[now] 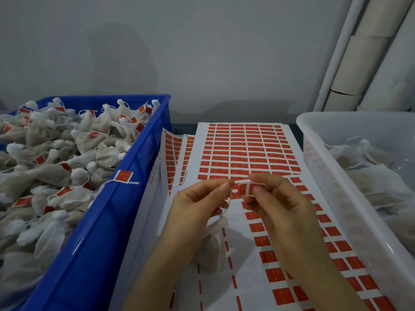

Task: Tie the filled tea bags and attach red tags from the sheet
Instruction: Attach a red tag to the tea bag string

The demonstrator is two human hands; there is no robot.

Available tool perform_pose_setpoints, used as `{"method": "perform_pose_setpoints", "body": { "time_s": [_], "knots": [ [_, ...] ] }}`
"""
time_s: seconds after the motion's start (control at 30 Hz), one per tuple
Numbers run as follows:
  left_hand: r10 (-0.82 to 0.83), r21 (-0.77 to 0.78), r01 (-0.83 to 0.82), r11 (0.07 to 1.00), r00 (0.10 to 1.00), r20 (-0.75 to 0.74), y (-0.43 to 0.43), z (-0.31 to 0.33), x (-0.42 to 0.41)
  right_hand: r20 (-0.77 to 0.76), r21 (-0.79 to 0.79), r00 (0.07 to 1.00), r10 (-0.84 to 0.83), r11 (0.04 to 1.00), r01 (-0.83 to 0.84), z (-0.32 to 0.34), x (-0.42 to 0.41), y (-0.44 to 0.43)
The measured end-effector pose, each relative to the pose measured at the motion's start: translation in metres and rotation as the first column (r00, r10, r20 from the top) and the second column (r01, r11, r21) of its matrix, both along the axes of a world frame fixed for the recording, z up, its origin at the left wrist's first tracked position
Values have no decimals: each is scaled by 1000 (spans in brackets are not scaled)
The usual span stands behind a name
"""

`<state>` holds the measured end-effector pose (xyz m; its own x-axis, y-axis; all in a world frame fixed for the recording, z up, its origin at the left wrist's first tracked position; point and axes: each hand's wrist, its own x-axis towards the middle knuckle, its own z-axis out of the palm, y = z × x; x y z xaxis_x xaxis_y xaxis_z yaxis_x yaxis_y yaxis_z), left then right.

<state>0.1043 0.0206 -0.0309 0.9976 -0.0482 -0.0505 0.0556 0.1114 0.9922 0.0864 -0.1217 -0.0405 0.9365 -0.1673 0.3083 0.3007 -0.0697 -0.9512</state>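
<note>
Over the tag sheet (244, 149), my left hand (197, 200) pinches a white string (228, 202) between thumb and forefinger. My right hand (276, 200) pinches a red tag (243, 190) folded over the string's end. A filled tea bag (211, 245) hangs from the string below my hands, partly hidden by my left wrist. The sheet carries rows of red tags, with bare gaps in its near left part.
A blue crate (125, 198) on the left holds several tied, tagged bags; one tag (123, 176) hangs over its rim. A clear bin (318, 158) on the right holds untagged bags. More tag sheets (173, 153) lie under the top one. White pipes (359, 63) stand at the back right.
</note>
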Motion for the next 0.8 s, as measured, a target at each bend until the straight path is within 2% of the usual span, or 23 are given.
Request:
{"method": "perform_pose_setpoints", "body": {
  "time_s": [0.13, 0.8],
  "knots": [
    [-60, -54, 61, 997, 998, 11, 2, 1, -1, 25, -102, 998, 49, 994, -46, 2, -4, 5],
    [-131, -53, 131, 990, 991, 1, 2, -1, 0, 5, -161, 998, 68, 985, -67, 2, -6, 10]
  ]
}}
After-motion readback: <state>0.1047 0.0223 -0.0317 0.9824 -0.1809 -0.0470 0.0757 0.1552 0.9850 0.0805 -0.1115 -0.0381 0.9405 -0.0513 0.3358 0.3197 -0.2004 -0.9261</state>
